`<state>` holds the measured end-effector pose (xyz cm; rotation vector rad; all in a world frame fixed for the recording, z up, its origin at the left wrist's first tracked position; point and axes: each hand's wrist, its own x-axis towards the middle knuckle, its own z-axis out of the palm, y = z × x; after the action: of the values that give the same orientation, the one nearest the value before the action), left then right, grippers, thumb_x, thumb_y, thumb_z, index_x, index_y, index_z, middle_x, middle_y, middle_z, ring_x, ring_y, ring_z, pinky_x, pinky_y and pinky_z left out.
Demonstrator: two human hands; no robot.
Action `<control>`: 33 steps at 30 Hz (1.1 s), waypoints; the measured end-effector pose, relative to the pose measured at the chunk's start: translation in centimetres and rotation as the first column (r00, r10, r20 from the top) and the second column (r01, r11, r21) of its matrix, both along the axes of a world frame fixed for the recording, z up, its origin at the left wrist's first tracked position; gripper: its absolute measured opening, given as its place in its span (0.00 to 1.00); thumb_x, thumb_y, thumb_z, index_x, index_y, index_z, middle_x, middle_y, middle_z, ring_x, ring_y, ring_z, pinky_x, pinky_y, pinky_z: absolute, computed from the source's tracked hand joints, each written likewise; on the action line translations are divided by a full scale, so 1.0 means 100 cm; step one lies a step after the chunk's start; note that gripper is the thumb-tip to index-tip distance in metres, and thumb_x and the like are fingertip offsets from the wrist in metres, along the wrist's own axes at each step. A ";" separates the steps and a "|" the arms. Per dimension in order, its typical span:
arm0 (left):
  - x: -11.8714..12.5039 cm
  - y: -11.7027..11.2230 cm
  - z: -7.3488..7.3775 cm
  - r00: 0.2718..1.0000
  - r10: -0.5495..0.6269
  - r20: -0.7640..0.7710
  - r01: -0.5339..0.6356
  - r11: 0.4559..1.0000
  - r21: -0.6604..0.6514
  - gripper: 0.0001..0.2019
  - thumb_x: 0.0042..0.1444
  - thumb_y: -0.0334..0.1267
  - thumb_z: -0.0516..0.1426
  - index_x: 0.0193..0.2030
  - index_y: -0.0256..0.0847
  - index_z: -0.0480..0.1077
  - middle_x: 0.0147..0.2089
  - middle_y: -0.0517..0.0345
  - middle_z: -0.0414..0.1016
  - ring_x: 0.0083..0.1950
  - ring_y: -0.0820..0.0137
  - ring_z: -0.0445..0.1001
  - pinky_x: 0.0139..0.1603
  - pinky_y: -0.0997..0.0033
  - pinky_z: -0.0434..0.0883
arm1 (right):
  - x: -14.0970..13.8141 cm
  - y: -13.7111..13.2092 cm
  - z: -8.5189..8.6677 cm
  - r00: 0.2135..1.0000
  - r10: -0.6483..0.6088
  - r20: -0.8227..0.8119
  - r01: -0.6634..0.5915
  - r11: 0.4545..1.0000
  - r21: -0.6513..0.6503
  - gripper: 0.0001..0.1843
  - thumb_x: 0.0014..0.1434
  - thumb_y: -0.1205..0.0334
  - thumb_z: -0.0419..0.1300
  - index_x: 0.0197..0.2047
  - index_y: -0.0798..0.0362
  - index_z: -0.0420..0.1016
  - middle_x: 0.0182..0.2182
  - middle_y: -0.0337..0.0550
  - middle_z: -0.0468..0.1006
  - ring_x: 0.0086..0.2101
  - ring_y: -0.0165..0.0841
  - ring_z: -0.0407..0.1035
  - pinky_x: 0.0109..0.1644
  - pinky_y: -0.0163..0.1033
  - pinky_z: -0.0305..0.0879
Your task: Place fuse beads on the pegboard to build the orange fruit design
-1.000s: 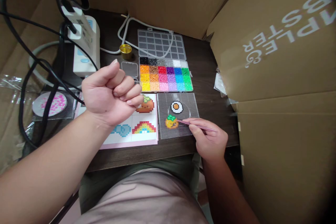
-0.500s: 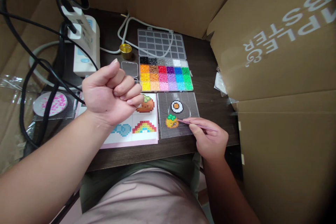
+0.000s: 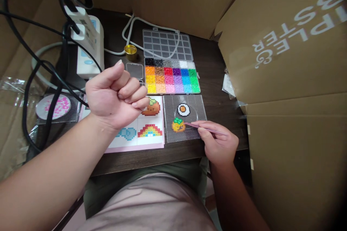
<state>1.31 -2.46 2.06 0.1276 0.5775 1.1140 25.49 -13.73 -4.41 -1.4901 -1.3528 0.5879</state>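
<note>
My right hand grips pink tweezers. Their tip reaches the right side of an orange bead figure with a green top; whether a bead is in the tip is too small to tell. This figure lies on a clear pegboard, just below a fried-egg bead figure. Raised over the printed pattern sheet, my left hand is closed in a fist, palm side up. Its curled fingers hide whatever may be inside. Part of the sheet's pictures is covered by this hand.
Behind the pegboard stands an open bead box with many colours. A gold cup is to its left. A white dish of pink beads, a power strip and black cables occupy the left. Cardboard walls surround the table.
The view has shifted very slightly. The tweezers' tip stays at the orange figure's right side, and my left fist holds its pose.
</note>
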 end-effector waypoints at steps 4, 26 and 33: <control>-0.001 -0.001 0.000 0.999 -0.051 -0.004 0.051 0.993 0.102 0.27 0.62 0.39 0.51 0.17 0.40 0.40 0.17 0.64 0.35 0.19 0.76 0.43 0.19 0.72 0.48 | -0.002 0.001 0.008 0.999 -0.026 -0.020 0.027 0.997 0.070 0.08 0.57 0.69 0.63 0.35 0.47 0.83 0.34 0.41 0.84 0.36 0.36 0.79 0.43 0.42 0.78; -0.006 0.001 -0.007 0.987 -0.045 0.154 0.027 0.993 0.112 0.24 0.59 0.36 0.51 0.17 0.40 0.42 0.18 0.65 0.36 0.21 0.75 0.38 0.22 0.72 0.44 | -0.066 0.165 0.030 0.911 0.411 -0.013 -0.410 0.907 -0.097 0.08 0.56 0.62 0.61 0.34 0.53 0.81 0.34 0.45 0.84 0.35 0.36 0.78 0.39 0.41 0.74; -0.007 0.001 -0.009 0.979 -0.061 0.195 0.044 0.995 0.094 0.24 0.57 0.35 0.54 0.17 0.40 0.43 0.18 0.65 0.36 0.21 0.75 0.39 0.22 0.73 0.45 | -0.061 0.170 0.022 0.915 0.383 -0.126 -0.400 0.902 -0.163 0.09 0.54 0.58 0.63 0.32 0.54 0.80 0.32 0.48 0.84 0.33 0.38 0.79 0.37 0.42 0.75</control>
<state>0.63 -2.39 1.14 0.1071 0.3456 1.0868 19.42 3.31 -2.23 -1.3200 -1.5718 1.0524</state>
